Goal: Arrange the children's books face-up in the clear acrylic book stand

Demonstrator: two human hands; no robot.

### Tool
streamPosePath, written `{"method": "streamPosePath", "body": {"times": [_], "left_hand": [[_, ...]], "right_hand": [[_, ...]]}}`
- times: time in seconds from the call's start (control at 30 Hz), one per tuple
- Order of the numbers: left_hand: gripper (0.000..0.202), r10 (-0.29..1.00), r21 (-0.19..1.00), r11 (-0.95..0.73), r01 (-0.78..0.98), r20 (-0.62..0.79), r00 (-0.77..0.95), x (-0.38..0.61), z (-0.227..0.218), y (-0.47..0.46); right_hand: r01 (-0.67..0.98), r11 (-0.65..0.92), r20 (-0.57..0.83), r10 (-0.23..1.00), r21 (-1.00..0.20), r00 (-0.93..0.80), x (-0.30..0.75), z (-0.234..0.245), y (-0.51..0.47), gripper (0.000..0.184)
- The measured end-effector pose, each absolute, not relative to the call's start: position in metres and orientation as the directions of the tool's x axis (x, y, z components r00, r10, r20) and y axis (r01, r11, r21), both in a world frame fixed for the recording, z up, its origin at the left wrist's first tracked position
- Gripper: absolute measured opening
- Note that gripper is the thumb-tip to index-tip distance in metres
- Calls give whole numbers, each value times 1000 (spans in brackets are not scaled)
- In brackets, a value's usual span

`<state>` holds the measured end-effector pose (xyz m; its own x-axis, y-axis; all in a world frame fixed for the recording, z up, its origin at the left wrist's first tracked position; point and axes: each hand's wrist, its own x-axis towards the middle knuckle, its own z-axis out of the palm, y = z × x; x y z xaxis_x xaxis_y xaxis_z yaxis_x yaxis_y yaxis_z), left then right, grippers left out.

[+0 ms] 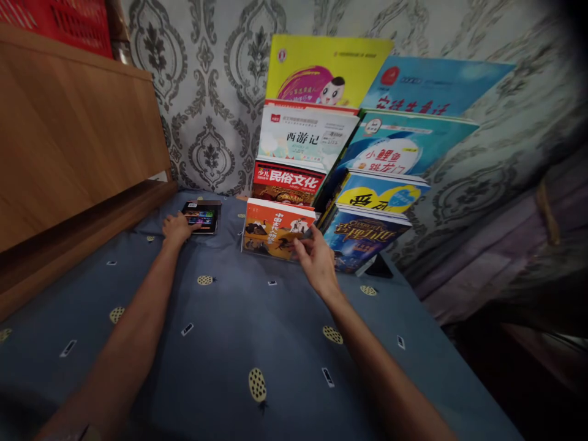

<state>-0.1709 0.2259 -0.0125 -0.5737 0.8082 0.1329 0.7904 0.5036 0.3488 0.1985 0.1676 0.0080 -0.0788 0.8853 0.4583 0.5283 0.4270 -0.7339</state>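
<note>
At the bed's far left a small dark book point(202, 214) with bright coloured stripes lies flat. My left hand point(177, 229) is on its left edge, thumb over the cover; the other fingers are partly hidden. My right hand point(318, 260) holds the right edge of an orange book point(271, 229), thumb on the cover and fingers by the edge. That book stands at the front of a tiered row, before a red book point(287, 180). Just right of my right hand stands a dark blue book point(367, 239).
Behind rise a white book point(305, 135), a yellow-green book point(321, 67), a teal book point(408, 144), a blue book point(441, 82) and a yellow book point(383, 191). A wooden panel point(82, 122) borders the left, patterned wall point(206, 92) the back, a curtain point(496, 226) the right.
</note>
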Motion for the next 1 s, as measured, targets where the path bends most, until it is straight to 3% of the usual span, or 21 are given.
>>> {"method": "streamPosePath", "body": {"times": [0.2, 0.4, 0.8, 0.93, 1.0], "left_hand": [[95, 759, 492, 483, 724, 176, -627, -170, -2, 220], [56, 863, 778, 338, 530, -32, -503, -184, -4, 221], [45, 903, 849, 362, 384, -218, -369, -174, -4, 169], [55, 924, 881, 368, 297, -311, -222, -166, -6, 123], [61, 928, 856, 373, 359, -351, -127, -162, -8, 100]], "right_hand": [[440, 437, 466, 884, -785, -47, 188, 7, 162, 75], [412, 457, 473, 878, -788, -69, 185, -2, 151, 79], [437, 416, 396, 907, -797, -140, 186, -42, 121, 73], [456, 454, 379, 891, -766, -251, 181, -47, 114, 67], [464, 474, 381, 880, -748, -285, 180, -49, 112, 63]]}}
